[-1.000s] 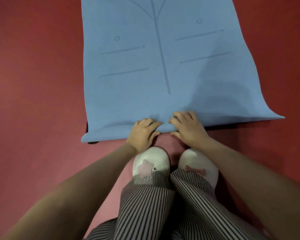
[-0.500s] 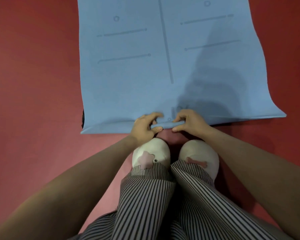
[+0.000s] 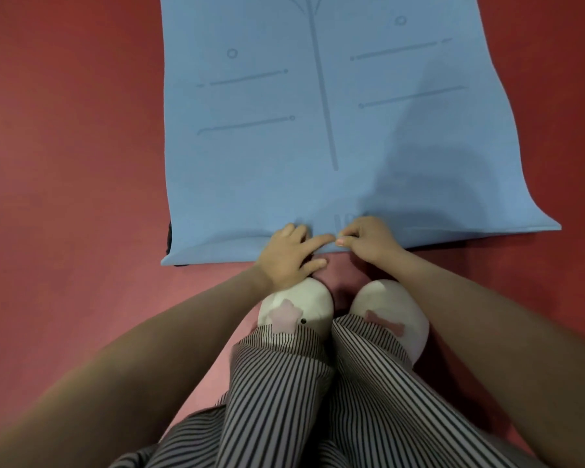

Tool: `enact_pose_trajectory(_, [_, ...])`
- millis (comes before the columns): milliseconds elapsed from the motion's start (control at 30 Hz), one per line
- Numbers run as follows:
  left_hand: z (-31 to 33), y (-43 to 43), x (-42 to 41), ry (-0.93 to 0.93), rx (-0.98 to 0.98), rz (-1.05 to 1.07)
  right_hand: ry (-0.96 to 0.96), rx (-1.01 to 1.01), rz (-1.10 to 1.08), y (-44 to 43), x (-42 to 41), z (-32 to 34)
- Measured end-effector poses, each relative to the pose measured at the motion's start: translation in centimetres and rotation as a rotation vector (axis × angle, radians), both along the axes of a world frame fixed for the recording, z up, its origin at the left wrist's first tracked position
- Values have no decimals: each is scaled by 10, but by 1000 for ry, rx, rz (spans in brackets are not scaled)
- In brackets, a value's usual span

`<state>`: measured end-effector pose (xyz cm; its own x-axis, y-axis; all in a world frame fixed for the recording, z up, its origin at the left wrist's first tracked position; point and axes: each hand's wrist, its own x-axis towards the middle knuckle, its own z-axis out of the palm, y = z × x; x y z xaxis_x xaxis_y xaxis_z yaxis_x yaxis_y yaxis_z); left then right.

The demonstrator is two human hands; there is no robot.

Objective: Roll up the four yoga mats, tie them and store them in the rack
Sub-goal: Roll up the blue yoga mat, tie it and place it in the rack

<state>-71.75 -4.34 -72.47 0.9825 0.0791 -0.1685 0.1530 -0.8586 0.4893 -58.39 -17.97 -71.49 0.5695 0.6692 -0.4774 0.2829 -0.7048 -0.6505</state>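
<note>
Blue yoga mat (image 3: 284,146) lies spread flat on the red floor (image 3: 65,163), its printed guide lines running away from you, with the near edge just in front of your feet and its far end out of view past the top of the picture. At the middle of that near edge your two hands meet. Your left hand (image 3: 289,256) presses on the mat with fingers spread and fairly straight, the forefinger reaching towards the other hand. Your right hand (image 3: 368,238) is curled tight, fingers and thumb pinching the lip of the mat. A low ridge shows along the edge on either side of your hands, and a dark underside (image 3: 169,234) peeks out at the near left corner, which suggests the first turn is only being formed. By that reading the job is at its very start: this mat has nearly its whole visible length left to roll, it has not been tied, and no strap, rack or other mat appears in the view, so how the other three stand cannot be told. Your white slippers (image 3: 298,305) sit close together just behind the edge, below striped trousers (image 3: 301,400), as you bend over the work.
</note>
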Motion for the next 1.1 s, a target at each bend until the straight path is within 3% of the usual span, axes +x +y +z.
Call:
enact_pose_trajectory(100, [3,-1,7,-16,6,59,41,27,-76,1,3,-2])
enact_pose_trajectory(200, [5,-1,17,-13,-15,66,-35,59,-84,-6,-3,-7])
enact_pose_trajectory(267, [3,0,18,-15,-37,97,-208,98,-38,-13,-11,-6])
enact_pose_trajectory(367, [3,-3,16,-17,-71,151,-711,91,96,-23,-18,-11])
enact_pose_trajectory(433, [2,-4,16,-22,-87,173,-774,76,77,-27,-18,-11])
enact_pose_trajectory(533, [-2,-5,13,-78,-53,183,-588,94,42,-28,-12,-12])
enact_pose_trajectory(633, [-8,-5,6,-191,26,108,-387,-38,100,-22,4,-9])
enact_pose_trajectory(800, [-20,11,8,-297,256,-106,-262,-32,33,-18,12,-10])
enact_pose_trajectory(933, [-21,10,10,-259,196,-157,-157,34,-112,-21,12,-8])
enact_pose_trajectory(1100, [-17,10,15,-177,278,-235,-147,126,-129,-29,9,-9])
